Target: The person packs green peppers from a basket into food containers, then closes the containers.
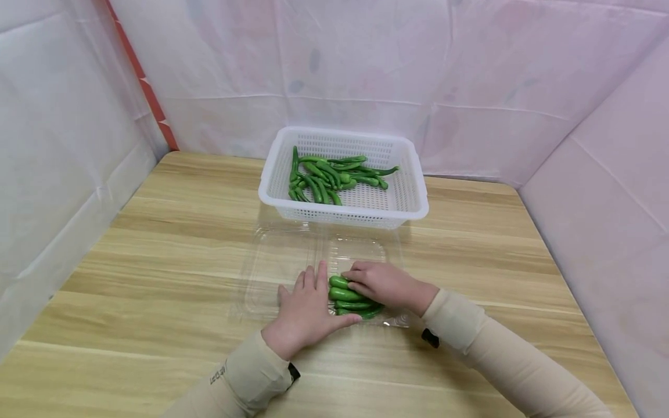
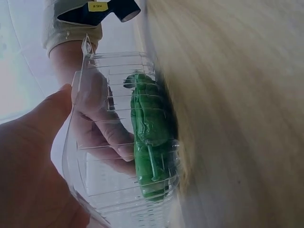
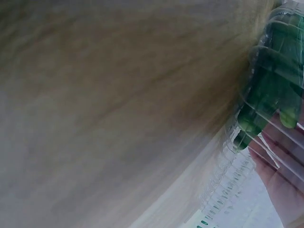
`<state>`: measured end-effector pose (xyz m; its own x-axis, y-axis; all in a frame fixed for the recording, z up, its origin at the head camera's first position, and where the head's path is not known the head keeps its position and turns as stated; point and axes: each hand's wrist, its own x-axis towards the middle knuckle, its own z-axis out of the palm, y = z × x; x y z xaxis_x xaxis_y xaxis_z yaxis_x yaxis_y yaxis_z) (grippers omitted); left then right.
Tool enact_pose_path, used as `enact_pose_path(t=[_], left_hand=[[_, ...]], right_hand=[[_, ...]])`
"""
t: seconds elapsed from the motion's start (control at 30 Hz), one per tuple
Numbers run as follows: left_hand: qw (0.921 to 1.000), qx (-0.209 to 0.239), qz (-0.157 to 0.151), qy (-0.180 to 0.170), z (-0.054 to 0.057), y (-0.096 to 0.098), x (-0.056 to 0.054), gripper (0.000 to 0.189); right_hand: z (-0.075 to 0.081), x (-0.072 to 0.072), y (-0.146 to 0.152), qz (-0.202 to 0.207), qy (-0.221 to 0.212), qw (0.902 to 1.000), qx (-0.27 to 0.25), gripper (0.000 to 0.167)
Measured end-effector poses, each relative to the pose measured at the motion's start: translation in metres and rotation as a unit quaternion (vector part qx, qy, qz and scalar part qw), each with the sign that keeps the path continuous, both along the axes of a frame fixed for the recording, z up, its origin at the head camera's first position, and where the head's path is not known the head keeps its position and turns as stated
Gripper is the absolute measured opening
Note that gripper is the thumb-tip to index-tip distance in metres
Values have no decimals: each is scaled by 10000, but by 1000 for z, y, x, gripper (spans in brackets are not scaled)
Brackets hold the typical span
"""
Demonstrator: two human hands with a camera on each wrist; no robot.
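Observation:
A clear plastic clamshell box [image 1: 360,247] lies unfolded on the table, its lid [image 1: 282,267] to the left. Several green chili peppers [image 1: 347,295] lie side by side in the near part of its base; through the clear wall, the same peppers [image 2: 149,114] show in the left wrist view. My right hand [image 1: 384,283] reaches in from the right and pinches the farthest pepper of this row between thumb and fingers. With fingers spread and straight, my left hand [image 1: 308,310] rests at the fold of the box, its thumb stretched along the near rim.
Behind the box stands a white plastic basket [image 1: 342,212] with more green chili peppers [image 1: 326,177] heaped mostly in its left half. The wooden table [image 1: 157,261] has light cloth walls [image 1: 355,58] at its back and sides.

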<state>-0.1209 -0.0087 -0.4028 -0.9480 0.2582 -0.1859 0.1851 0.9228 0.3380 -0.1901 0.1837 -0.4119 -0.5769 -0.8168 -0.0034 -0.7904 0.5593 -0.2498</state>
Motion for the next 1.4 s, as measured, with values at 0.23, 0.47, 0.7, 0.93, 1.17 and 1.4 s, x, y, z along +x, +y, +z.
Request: enact_pose_path(t=[0.23, 0.47, 0.7, 0.93, 1.17, 1.4], left_hand=[[10000, -65, -12, 51, 4, -1, 0, 122], [9998, -157, -64, 130, 5, -1, 0, 123], [9996, -219, -46, 161, 5, -2, 1, 123], [9997, -202, -52, 106, 5, -2, 2, 122], [9997, -196, -44, 111, 5, -1, 1, 122], [9998, -181, -58, 80, 4, -1, 1, 122]], right_hand=[[4, -3, -3, -330, -349, 9988, -38, 34], [28, -20, -1, -645, 530, 9885, -1263, 29], [59, -73, 12, -1356, 1465, 9638, -1769, 32], [64, -110, 26, -2035, -615, 9752, -619, 46], [65, -127, 28, -2395, -2077, 9473, 459, 76], [64, -138, 29, -2500, -3102, 9143, 731, 82]])
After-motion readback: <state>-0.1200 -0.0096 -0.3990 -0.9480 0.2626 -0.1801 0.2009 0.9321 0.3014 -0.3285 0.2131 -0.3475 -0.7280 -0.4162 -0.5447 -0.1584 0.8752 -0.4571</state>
